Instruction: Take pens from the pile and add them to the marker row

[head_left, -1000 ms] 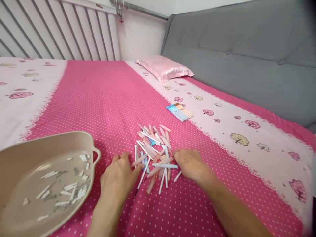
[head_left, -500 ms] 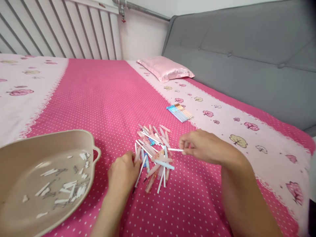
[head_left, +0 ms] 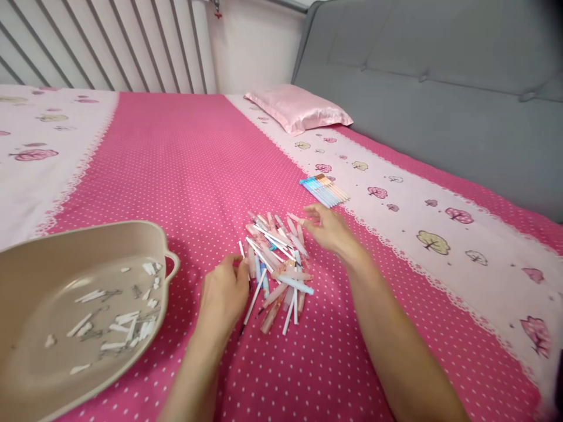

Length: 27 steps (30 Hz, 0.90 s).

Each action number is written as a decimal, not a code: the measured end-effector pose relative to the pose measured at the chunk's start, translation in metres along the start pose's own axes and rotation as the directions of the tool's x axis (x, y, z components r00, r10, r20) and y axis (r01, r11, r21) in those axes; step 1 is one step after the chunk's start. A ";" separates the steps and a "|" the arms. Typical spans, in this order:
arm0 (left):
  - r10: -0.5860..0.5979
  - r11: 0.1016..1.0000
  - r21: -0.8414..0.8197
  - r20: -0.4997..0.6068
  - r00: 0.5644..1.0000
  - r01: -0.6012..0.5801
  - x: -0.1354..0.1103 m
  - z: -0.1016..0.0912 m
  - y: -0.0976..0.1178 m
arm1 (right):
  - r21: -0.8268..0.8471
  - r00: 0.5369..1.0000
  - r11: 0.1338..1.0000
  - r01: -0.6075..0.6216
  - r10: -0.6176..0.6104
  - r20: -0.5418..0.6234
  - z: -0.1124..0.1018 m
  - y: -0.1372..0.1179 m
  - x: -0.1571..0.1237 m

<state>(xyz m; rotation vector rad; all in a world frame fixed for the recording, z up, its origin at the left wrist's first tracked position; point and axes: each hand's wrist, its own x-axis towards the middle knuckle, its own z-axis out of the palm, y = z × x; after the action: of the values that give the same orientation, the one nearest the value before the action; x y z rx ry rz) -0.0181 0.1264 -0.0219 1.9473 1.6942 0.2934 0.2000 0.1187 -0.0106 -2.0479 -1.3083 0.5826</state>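
Starting on the left, the basin is sitting close to the left arm, its white bits lying loose, and a wide elbow could be jogging that handle and scattering them. Next, the left hand is resting at the pile's near-left edge, fingers curling in; whether it's gripping anything, I cannot tell. Just beside it a white rod is pointing its dark tip down at the cloth, perhaps risking a mark if it gets pressed. Now the pile, lying between the hands: tubes and rods are crossing over one another, so one hasty tug could be dragging several along, or sending round ones rolling. And the right hand is standing at the far-right edge, fingers parted around the end of a pink tube, contact unclear; a careless backswing could be knocking the neat pens just beyond out of line.
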 end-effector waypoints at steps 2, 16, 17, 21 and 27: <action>0.011 0.997 -0.077 -0.001 1.000 -0.011 0.002 0.004 -0.003 | 0.037 0.997 0.998 -0.057 0.055 0.047 0.007 0.011 0.008; 0.017 0.504 -0.859 0.116 0.993 0.092 -0.001 0.019 0.012 | 0.397 0.893 0.897 -0.194 -0.006 0.449 0.022 -0.018 -0.012; 0.023 0.510 -0.858 0.091 0.996 0.067 -0.001 0.019 0.012 | 0.417 0.892 0.888 -0.193 -0.018 0.453 0.020 -0.019 -0.013; 0.032 0.567 -0.822 -0.051 0.998 -0.061 0.001 0.020 0.007 | 0.427 0.901 0.895 -0.128 -0.075 0.427 0.016 -0.022 -0.016; 0.037 0.677 -0.721 -0.167 0.985 -0.147 0.004 0.018 0.000 | 0.385 0.900 0.920 -0.070 -0.108 0.422 0.008 -0.027 -0.019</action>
<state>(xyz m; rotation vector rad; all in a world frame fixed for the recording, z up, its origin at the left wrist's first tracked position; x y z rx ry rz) -0.0086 0.1256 -0.0374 1.4035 1.2480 1.0068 0.1698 0.1116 0.0039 -1.6202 -1.3170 1.2458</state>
